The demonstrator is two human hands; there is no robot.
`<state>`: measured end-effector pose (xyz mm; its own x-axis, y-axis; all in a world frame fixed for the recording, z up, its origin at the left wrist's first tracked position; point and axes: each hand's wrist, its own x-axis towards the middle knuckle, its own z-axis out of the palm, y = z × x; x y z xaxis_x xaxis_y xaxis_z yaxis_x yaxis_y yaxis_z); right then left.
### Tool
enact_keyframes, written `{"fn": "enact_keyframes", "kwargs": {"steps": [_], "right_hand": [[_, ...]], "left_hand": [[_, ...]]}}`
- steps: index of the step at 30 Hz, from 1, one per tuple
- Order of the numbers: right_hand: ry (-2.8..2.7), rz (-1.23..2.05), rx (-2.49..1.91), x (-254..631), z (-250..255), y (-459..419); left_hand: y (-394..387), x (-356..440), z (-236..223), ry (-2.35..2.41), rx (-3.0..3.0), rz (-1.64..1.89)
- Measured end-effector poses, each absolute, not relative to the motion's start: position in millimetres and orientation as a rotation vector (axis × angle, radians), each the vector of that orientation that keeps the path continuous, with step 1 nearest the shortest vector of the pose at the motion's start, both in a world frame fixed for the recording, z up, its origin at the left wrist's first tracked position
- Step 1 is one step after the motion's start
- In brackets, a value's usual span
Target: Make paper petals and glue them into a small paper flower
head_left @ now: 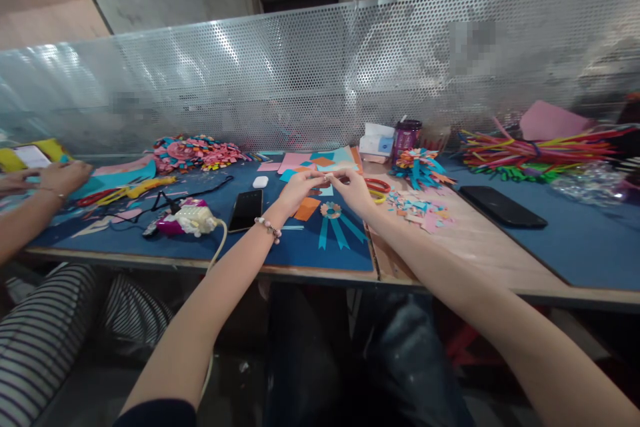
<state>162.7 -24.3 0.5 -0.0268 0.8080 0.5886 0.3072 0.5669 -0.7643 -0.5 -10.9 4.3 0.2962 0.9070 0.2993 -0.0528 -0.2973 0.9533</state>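
Note:
My left hand (302, 188) and my right hand (353, 189) meet above the blue mat, fingertips pinched together. Between them is something small and pale, too tiny to make out. Just below lies a paper rosette (331, 211) with blue paper tails (341, 235) fanned toward me. Beside my left hand are orange paper pieces (307, 209). Red and yellow loop-shaped handles (377, 188) show partly behind my right hand. Coloured paper sheets (295, 162) are spread beyond my fingers.
A black phone (246, 210), white earbud case (261, 182) and power strip with cable (197, 219) lie left. To the right are paper scraps (417, 207), a paper flower bunch (425, 169), a cup (407, 137) and another phone (503, 205). A co-worker's hands (65, 177) work far left.

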Motion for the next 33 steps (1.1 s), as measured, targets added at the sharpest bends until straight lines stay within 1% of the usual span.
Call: {"fn": "enact_keyframes", "kwargs": {"steps": [22, 33], "right_hand": [[-1.639, 0.437, -0.931, 165, -6, -19], [-1.71, 0.193, -0.813, 162, -13, -11]], "left_hand": [[-12, -2, 5, 0.912, 1.739, 1.205], [-11, 0, 4, 0.902, 1.651, 1.239]]}}
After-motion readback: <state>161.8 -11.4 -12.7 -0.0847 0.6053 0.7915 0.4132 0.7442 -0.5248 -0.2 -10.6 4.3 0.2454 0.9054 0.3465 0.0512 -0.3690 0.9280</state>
